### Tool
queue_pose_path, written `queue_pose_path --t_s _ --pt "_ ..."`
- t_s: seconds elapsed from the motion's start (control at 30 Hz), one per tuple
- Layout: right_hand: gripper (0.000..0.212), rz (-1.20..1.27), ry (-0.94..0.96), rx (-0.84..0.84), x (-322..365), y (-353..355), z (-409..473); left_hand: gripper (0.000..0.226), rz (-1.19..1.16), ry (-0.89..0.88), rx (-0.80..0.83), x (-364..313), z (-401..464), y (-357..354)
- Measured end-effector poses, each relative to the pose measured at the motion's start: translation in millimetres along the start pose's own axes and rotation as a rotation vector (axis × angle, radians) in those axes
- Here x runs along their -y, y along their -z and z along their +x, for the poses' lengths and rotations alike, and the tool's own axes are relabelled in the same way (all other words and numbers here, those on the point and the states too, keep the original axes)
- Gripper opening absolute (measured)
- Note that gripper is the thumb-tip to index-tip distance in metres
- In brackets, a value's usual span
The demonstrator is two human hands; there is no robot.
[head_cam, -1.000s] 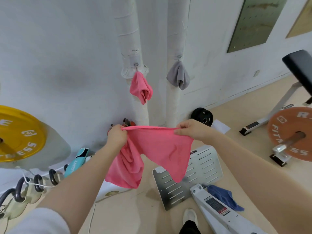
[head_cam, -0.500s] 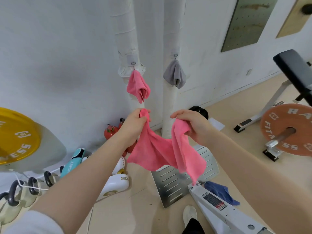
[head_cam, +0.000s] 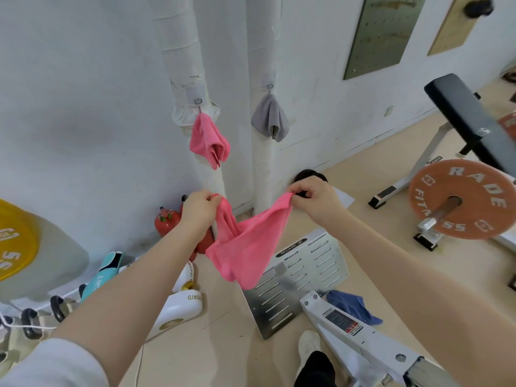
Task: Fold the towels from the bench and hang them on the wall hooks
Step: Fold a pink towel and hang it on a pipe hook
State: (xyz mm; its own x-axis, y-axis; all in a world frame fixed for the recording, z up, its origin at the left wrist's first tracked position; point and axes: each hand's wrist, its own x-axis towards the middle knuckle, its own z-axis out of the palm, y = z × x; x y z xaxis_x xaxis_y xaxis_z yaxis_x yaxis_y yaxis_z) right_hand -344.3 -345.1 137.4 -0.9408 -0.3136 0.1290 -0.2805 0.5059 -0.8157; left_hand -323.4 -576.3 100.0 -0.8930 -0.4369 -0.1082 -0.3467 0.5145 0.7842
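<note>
A pink towel [head_cam: 245, 247] hangs slack between my two hands in front of the wall pipes. My left hand [head_cam: 199, 209] grips its bunched left edge. At the other top corner, my right hand [head_cam: 312, 198] pinches the cloth. On the left pipe, a folded pink towel [head_cam: 209, 141] hangs from a hook [head_cam: 197, 101]. A folded grey towel [head_cam: 270, 118] hangs from the hook [head_cam: 270, 86] on the right pipe. A blue towel [head_cam: 351, 305] lies on the floor beside the white frame.
A slotted metal plate [head_cam: 296, 277] lies on the floor below the towel. A white machine frame [head_cam: 363, 339] runs to the lower right. A red extinguisher [head_cam: 167, 222] stands by the wall. An orange weight plate [head_cam: 460, 199] and black bench [head_cam: 469, 118] are right; a yellow plate [head_cam: 14, 241] left.
The towel went from stretched flat to gathered between close hands, and now my hands have spread apart again with the cloth sagging between them. The view has tilted slightly down.
</note>
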Motion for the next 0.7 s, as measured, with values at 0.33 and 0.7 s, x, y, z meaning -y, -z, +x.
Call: queue_pose_path --t_s 0.33,0.7 --pt "0.021 0.222 0.084 0.167 20.0 4.6 3.5 0.016 -0.832 -0.02 0.494 -58.2 -28.2 -27.6" --pt "0.02 0.076 -0.003 -0.101 -1.8 23.7 35.9 0.022 -0.789 -0.118 0.596 -88.9 -17.0 -57.5"
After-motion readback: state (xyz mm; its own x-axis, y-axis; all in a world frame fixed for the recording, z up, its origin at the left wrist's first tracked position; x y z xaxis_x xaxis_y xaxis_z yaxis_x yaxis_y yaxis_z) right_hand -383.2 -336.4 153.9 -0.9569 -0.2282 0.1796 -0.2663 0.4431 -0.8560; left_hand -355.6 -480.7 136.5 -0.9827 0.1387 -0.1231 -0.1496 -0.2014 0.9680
